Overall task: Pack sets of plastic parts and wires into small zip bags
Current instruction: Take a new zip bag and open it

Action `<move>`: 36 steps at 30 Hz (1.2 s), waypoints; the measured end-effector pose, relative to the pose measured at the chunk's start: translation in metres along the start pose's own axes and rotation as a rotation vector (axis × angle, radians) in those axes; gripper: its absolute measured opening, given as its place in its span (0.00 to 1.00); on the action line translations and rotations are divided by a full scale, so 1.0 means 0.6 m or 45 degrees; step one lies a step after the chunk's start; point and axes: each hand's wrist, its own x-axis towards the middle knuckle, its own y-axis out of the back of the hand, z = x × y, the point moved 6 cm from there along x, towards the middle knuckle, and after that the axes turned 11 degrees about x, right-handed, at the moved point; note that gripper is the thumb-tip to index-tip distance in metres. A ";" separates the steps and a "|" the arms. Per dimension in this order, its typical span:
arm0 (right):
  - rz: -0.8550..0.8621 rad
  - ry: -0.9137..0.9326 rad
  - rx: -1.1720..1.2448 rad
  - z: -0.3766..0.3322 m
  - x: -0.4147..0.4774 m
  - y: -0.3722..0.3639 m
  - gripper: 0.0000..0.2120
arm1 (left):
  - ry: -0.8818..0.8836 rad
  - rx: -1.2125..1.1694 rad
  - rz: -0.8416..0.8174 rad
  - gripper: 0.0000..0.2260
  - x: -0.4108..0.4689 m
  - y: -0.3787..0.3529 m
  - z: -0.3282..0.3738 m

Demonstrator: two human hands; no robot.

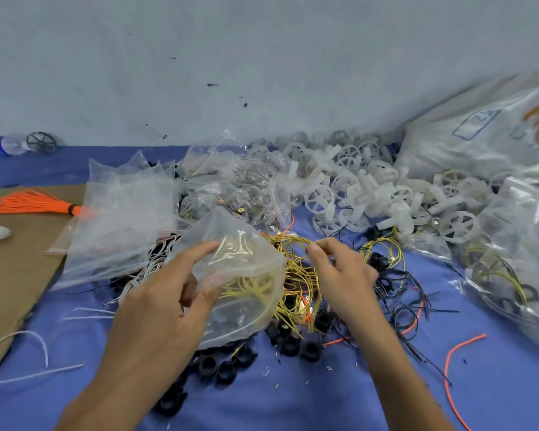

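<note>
Head view: my left hand point(156, 306) grips a clear zip bag point(243, 309) by its open mouth at frame centre, thumb and fingers curled on the film. My right hand point(339, 275) pinches strands of the yellow wires point(296, 275) just beside it. Black rings point(209, 365) lie below; white wheels point(319, 199) pile upper right.

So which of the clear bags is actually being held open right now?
The clear bag gripped by the left hand, its mouth gaping toward the yellow wires. The empty zip bags lie flat in a pile behind it.
</note>
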 end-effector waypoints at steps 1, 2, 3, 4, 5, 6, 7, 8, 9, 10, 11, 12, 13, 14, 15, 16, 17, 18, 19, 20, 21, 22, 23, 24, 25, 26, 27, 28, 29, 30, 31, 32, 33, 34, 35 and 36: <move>0.049 0.080 0.058 -0.008 -0.006 0.012 0.10 | -0.005 -0.007 -0.002 0.17 0.000 0.000 0.002; 0.060 0.131 0.263 -0.013 -0.012 0.022 0.09 | -0.012 -0.025 -0.004 0.18 0.000 0.000 0.005; 0.080 0.152 0.536 -0.017 -0.019 0.033 0.09 | -0.017 -0.056 -0.002 0.19 -0.001 0.000 0.009; 0.126 0.159 0.785 -0.019 -0.027 0.046 0.10 | -0.016 -0.097 -0.001 0.20 -0.001 -0.001 0.012; 0.159 0.143 1.006 -0.021 -0.033 0.058 0.11 | -0.013 -0.132 -0.002 0.19 -0.002 -0.003 0.015; 0.152 0.126 1.244 -0.023 -0.040 0.067 0.12 | -0.008 -0.154 -0.009 0.18 -0.003 -0.007 0.018; 0.097 0.101 1.490 -0.025 -0.047 0.069 0.12 | -0.004 -0.162 -0.019 0.18 -0.003 -0.012 0.022; 0.006 0.057 1.696 -0.029 -0.054 0.069 0.11 | -0.003 -0.163 -0.028 0.17 -0.004 -0.017 0.025; -0.106 -0.009 1.830 -0.032 -0.061 0.065 0.10 | -0.003 -0.164 -0.033 0.16 -0.004 -0.023 0.029; -0.228 -0.094 1.884 -0.034 -0.073 0.059 0.10 | -0.003 -0.168 -0.033 0.15 -0.005 -0.028 0.033; -0.338 -0.165 1.849 -0.033 -0.085 0.052 0.10 | -0.003 -0.170 -0.034 0.14 -0.005 -0.033 0.037; -0.424 -0.188 1.707 -0.032 -0.099 0.046 0.10 | -0.002 -0.168 -0.038 0.13 -0.005 -0.039 0.041; -0.486 -0.164 1.483 -0.030 -0.111 0.041 0.10 | 0.001 -0.163 -0.045 0.12 -0.004 -0.045 0.043; -0.536 -0.119 1.236 -0.029 -0.122 0.035 0.10 | 0.002 -0.159 -0.052 0.12 -0.004 -0.050 0.043; -0.584 -0.080 1.026 -0.027 -0.132 0.026 0.10 | -0.005 -0.156 -0.051 0.12 -0.003 -0.054 0.043; -0.628 -0.068 0.892 -0.024 -0.139 0.017 0.10 | -0.018 -0.149 -0.044 0.13 -0.003 -0.057 0.043; -0.653 -0.096 0.850 -0.022 -0.144 0.007 0.09 | -0.036 -0.134 -0.036 0.13 -0.003 -0.059 0.044; -0.653 -0.151 0.877 -0.021 -0.147 -0.001 0.08 | -0.062 -0.107 -0.029 0.13 -0.004 -0.060 0.047; -0.629 -0.207 0.938 -0.019 -0.148 -0.008 0.09 | -0.093 -0.069 -0.025 0.13 -0.006 -0.060 0.050; -0.587 -0.256 0.996 -0.015 -0.148 -0.014 0.12 | -0.123 -0.029 -0.025 0.13 -0.010 -0.060 0.053; -0.531 -0.297 1.036 -0.009 -0.147 -0.018 0.13 | -0.146 0.007 -0.023 0.14 -0.013 -0.060 0.055; -0.469 -0.319 1.057 -0.004 -0.147 -0.021 0.13 | -0.161 0.035 -0.012 0.15 -0.017 -0.057 0.056; -0.420 -0.325 1.067 0.001 -0.147 -0.022 0.12 | -0.171 0.054 0.011 0.14 -0.019 -0.053 0.056; -0.389 -0.326 1.076 0.006 -0.147 -0.023 0.12 | -0.175 0.070 0.035 0.13 -0.021 -0.048 0.057; -0.378 -0.321 1.098 0.010 -0.148 -0.025 0.12 | -0.180 0.086 0.049 0.11 -0.022 -0.044 0.059; -0.379 -0.317 1.117 0.012 -0.151 -0.027 0.12 | -0.194 0.106 0.051 0.09 -0.024 -0.041 0.061; -0.395 -0.314 1.137 0.014 -0.153 -0.031 0.12 | -0.213 0.127 0.039 0.08 -0.025 -0.041 0.066; -0.423 -0.308 1.151 0.012 -0.155 -0.036 0.12 | -0.234 0.143 0.014 0.08 -0.028 -0.043 0.071; -0.478 -0.296 1.176 0.008 -0.156 -0.044 0.12 | -0.258 0.153 -0.021 0.09 -0.031 -0.045 0.077; -0.548 -0.276 1.211 -0.002 -0.157 -0.052 0.12 | -0.285 0.159 -0.060 0.10 -0.034 -0.049 0.083; -0.616 -0.239 1.235 -0.014 -0.158 -0.061 0.12 | -0.314 0.168 -0.097 0.11 -0.036 -0.053 0.089; -0.658 -0.220 1.243 -0.022 -0.157 -0.072 0.13 | -0.342 0.175 -0.131 0.12 -0.040 -0.055 0.095; -0.684 -0.200 1.243 -0.033 -0.154 -0.082 0.15 | -0.368 0.179 -0.152 0.13 -0.042 -0.056 0.099; -0.699 -0.225 1.282 -0.042 -0.150 -0.093 0.18 | -0.392 0.176 -0.163 0.13 -0.045 -0.056 0.102; -0.690 -0.271 1.361 -0.050 -0.145 -0.101 0.20 | -0.413 0.161 -0.172 0.14 -0.049 -0.054 0.105; -0.704 -0.297 1.457 -0.059 -0.139 -0.110 0.19 | -0.441 0.138 -0.179 0.13 -0.053 -0.050 0.107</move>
